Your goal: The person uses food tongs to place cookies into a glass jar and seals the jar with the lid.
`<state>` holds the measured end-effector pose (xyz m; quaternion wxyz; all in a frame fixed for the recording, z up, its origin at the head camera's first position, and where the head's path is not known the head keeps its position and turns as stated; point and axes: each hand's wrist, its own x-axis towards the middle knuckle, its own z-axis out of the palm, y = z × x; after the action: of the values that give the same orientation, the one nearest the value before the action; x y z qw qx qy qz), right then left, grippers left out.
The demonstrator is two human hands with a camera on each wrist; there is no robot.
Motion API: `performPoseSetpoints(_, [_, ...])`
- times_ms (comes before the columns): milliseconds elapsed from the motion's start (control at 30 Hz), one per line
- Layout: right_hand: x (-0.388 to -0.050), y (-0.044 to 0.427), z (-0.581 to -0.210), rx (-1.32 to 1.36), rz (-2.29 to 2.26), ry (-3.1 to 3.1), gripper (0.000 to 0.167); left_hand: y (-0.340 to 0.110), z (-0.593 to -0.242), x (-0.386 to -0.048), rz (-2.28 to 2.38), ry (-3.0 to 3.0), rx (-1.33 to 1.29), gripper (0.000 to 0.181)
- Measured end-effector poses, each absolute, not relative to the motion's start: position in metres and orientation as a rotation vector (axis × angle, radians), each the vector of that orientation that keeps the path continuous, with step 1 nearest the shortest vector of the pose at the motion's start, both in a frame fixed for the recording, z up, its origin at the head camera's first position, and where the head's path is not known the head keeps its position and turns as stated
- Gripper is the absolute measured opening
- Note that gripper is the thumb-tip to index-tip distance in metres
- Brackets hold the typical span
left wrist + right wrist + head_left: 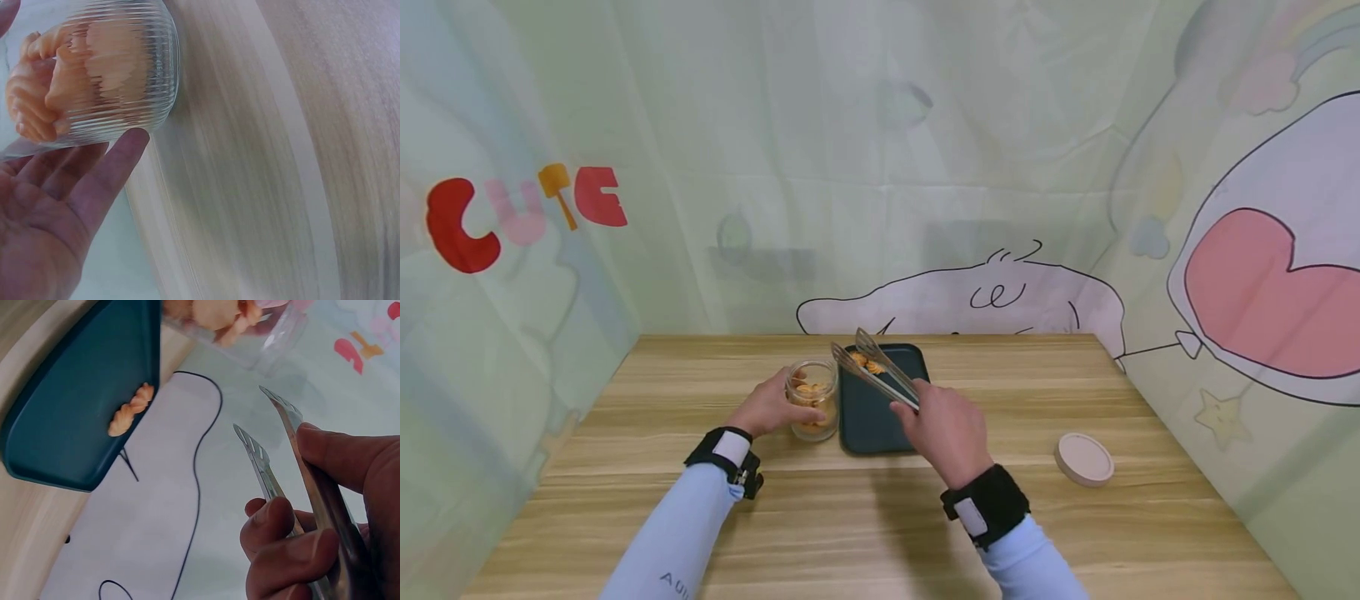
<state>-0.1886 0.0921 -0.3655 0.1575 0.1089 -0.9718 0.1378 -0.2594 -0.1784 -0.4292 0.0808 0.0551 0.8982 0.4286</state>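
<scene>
My left hand (772, 404) holds a ribbed glass jar (815, 421) from its left side, thumb in front and fingers behind. Piped, shell-shaped cookies (78, 84) fill part of the lidless jar. In my right hand (946, 425) is a pair of metal tongs (880, 371), gripped between thumb and fingers. Their tips (250, 440) stand apart with nothing between them, above the dark tray's far left part in the head view. A couple of cookies (131, 411) lie on that dark teal tray (876, 421), just right of the jar.
On the right of the wooden table (760, 533) lies a round, pale pink lid (1084, 458). A printed fabric backdrop (865, 183) stands behind the table and along both sides.
</scene>
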Motion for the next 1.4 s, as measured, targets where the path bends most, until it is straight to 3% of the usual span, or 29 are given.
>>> performPoseSetpoints(567, [-0.215,0.103,-0.386,0.200,0.378,-2.878,0.033,-0.178,-0.428,-0.258,1.292,2.690,0.163,0.086])
performPoseSetpoints(1400, [-0.250,0.105,-0.413,0.076,0.273,-3.009,0.045,-0.179,-0.432,-0.262,1.279,2.698,0.143,0.086])
